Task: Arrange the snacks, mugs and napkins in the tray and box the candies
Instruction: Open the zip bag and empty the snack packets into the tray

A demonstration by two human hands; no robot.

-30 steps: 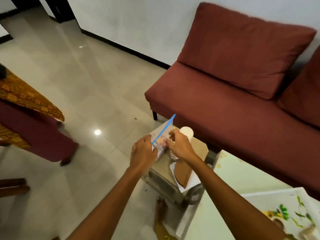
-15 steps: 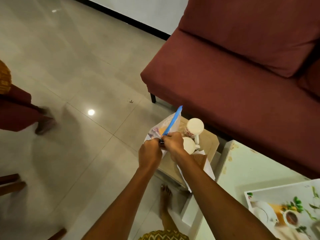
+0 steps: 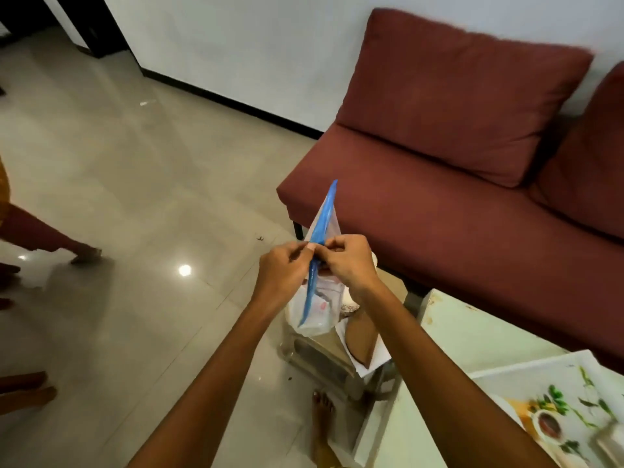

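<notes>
A floral-printed tray (image 3: 526,373) is seen at the lower right, resting on a pale green table (image 3: 472,336); a bare foot (image 3: 322,417) is planted on the tiled floor (image 3: 135,197) just left of the table; two bare forearms are extended from the bottom edge. A clear zip-top bag (image 3: 317,312) with a blue seal strip is held up above a small stool (image 3: 324,359), on which a brown napkin (image 3: 361,339) on white paper is laid; the strip is pinched from either side by the left hand (image 3: 283,268) and the right hand (image 3: 351,261), fingers closed on it; the bag's contents are blurred. A maroon sofa (image 3: 439,204) is set against the white wall beyond; another person's foot (image 3: 86,255) is glimpsed at far left.
</notes>
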